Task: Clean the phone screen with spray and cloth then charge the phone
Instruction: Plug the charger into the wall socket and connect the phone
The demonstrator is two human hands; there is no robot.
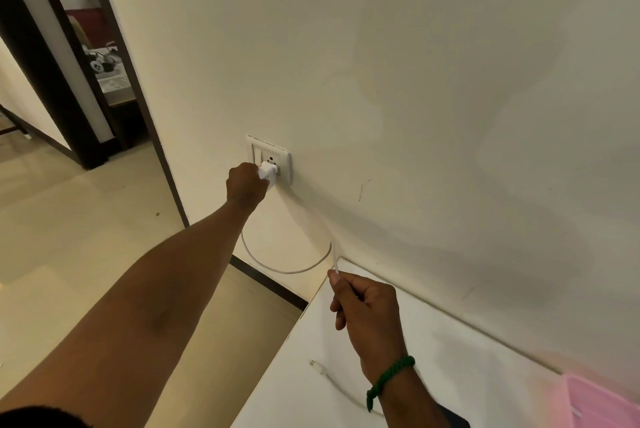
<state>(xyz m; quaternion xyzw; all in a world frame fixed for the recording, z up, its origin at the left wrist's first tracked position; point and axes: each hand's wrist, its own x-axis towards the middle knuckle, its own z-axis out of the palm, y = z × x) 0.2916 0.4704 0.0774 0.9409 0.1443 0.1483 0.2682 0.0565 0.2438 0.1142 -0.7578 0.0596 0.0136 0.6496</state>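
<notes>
From the head camera, the left hand [246, 185] reaches out to the wall socket [272, 159], its fingers closed around the white charger plug [267, 172], which sits against the socket face (whether it is fully seated cannot be told). A white cable [287, 270] hangs from below the plug in a loop down the wall [415, 81], right of the socket, and rises to the right hand [367, 306]. That hand's fingers pinch the cable above the corner of the white tabletop [467, 358], lower right of the socket. The cable's free connector end [315, 366] lies on the tabletop, below the right hand. A dark object at the bottom edge, near the right wrist, may be the phone. A pink cloth [602, 403] lies at the far right.
</notes>
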